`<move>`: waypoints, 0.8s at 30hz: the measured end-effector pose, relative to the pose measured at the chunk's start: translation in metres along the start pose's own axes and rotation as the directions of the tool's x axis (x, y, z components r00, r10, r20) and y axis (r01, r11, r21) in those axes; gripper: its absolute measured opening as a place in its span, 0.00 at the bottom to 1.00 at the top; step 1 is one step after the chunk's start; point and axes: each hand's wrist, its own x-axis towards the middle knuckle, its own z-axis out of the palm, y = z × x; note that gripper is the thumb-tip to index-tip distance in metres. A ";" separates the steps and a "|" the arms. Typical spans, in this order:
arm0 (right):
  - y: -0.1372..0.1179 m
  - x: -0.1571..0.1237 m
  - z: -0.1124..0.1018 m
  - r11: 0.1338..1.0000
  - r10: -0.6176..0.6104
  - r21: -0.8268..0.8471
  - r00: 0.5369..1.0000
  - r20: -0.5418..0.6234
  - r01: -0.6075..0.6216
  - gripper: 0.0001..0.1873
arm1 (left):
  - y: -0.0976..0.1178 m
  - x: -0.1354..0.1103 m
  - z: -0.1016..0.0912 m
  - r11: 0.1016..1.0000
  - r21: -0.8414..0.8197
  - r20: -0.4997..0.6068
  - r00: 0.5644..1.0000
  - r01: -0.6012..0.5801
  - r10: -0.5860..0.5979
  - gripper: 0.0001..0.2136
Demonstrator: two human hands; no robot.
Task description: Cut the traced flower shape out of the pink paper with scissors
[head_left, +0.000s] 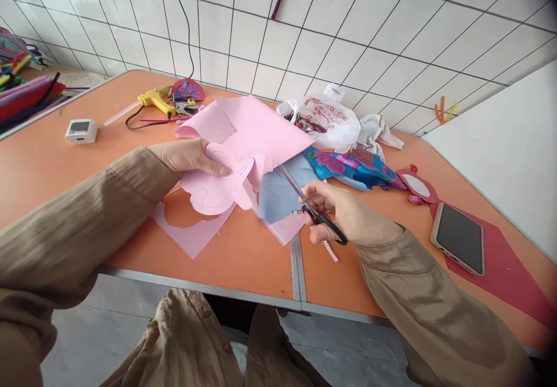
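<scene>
My left hand [195, 158] grips a pink cut-out [211, 190] with wavy edges and drawn lines, thumb on top. In my right hand [333, 210] are scissors [312, 210] with black handles. Their blades point up and left, apart from the cut-out, above a light blue sheet [282, 192]. A large pink sheet [252, 126] with a curled left edge lies behind the cut-out. Beneath my left hand, a pink scrap [191, 239] with a curved gap rests on the orange table [256, 265].
A yellow glue gun [159, 101] and a white box [81, 131] stand at the left. White plastic bags [335, 126] and a blue patterned fabric piece [352, 166] lie at the back right. A phone [459, 237] rests on red sheet material [513, 277].
</scene>
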 end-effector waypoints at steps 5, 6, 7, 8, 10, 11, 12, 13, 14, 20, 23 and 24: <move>-0.019 -0.001 0.005 0.957 0.061 -0.273 0.990 -0.127 -0.094 0.27 | 0.001 -0.001 0.003 0.994 -0.095 -0.023 0.998 -0.056 0.054 0.10; -0.021 0.001 0.008 0.909 0.076 -0.387 0.975 -0.209 -0.154 0.24 | 0.002 -0.001 0.003 0.993 -0.103 -0.015 0.998 -0.058 0.057 0.10; -0.022 0.003 0.011 0.832 0.071 -0.506 0.948 -0.310 -0.228 0.23 | 0.002 0.000 0.003 0.992 -0.112 -0.003 0.998 -0.062 0.062 0.10; -0.023 0.005 0.013 0.743 0.060 -0.600 0.922 -0.382 -0.297 0.22 | 0.002 0.000 0.003 0.990 -0.121 0.011 0.997 -0.069 0.071 0.10; -0.025 0.010 0.017 0.610 0.055 -0.708 0.910 -0.410 -0.356 0.21 | 0.002 0.002 0.004 0.987 -0.132 0.042 0.995 -0.087 0.093 0.11; -0.026 0.012 0.018 0.573 0.070 -0.736 0.915 -0.396 -0.362 0.21 | 0.002 0.003 0.005 0.987 -0.127 0.055 0.993 -0.095 0.102 0.11; -0.027 0.013 0.018 0.550 0.091 -0.753 0.922 -0.376 -0.362 0.21 | 0.002 0.003 0.006 0.989 -0.114 0.065 0.992 -0.099 0.106 0.12; -0.029 0.015 0.018 0.542 0.118 -0.760 0.928 -0.353 -0.358 0.21 | 0.002 0.004 0.007 0.991 -0.097 0.074 0.992 -0.097 0.105 0.12; -0.030 0.016 0.017 0.545 0.146 -0.761 0.933 -0.328 -0.353 0.20 | 0.002 0.006 0.008 0.993 -0.077 0.083 0.992 -0.093 0.100 0.13; -0.026 0.021 0.003 0.781 0.185 -0.589 0.978 -0.101 -0.209 0.19 | 0.014 0.011 0.017 0.991 0.029 0.131 0.983 -0.132 0.128 0.12; -0.025 0.024 -0.006 0.891 0.098 -0.440 0.993 -0.062 -0.116 0.11 | 0.025 0.008 0.025 0.982 0.113 0.167 0.977 -0.154 0.134 0.10; -0.027 0.025 -0.008 0.911 0.042 -0.401 0.989 -0.140 -0.096 0.07 | 0.028 0.007 0.029 0.977 0.169 0.171 0.980 -0.132 0.103 0.10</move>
